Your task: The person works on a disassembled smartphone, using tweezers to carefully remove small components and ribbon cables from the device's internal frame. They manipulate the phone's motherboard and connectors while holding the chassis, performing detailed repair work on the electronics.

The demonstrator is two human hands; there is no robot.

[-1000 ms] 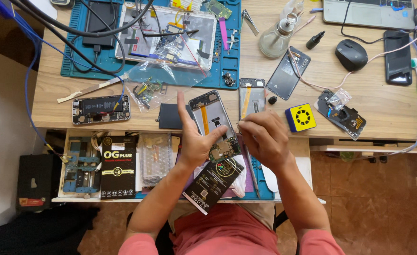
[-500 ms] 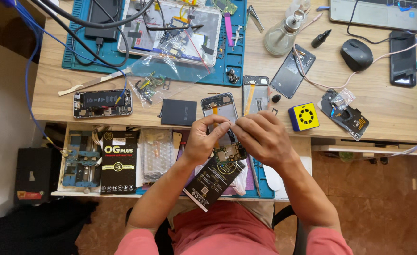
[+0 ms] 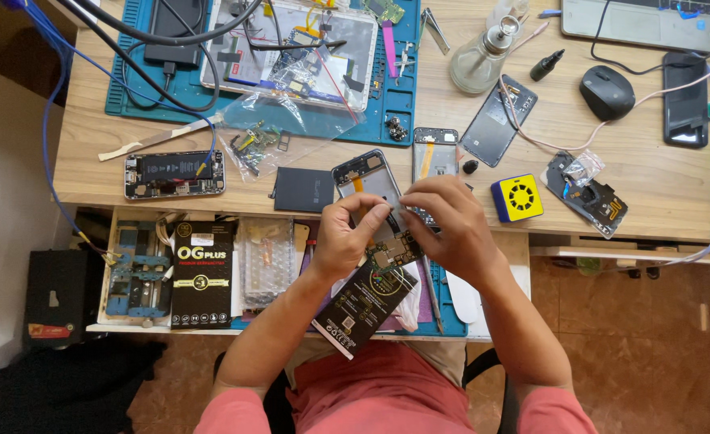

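Phone frame pinched in my left hand so it stays put; right hand fingertips grip its edge.

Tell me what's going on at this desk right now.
A person holds an opened phone in both hands at the desk's front edge. The left hand grips its side; the right hand pinches at its middle. Other phones, a flat battery, a yellow block and a mouse lie around.
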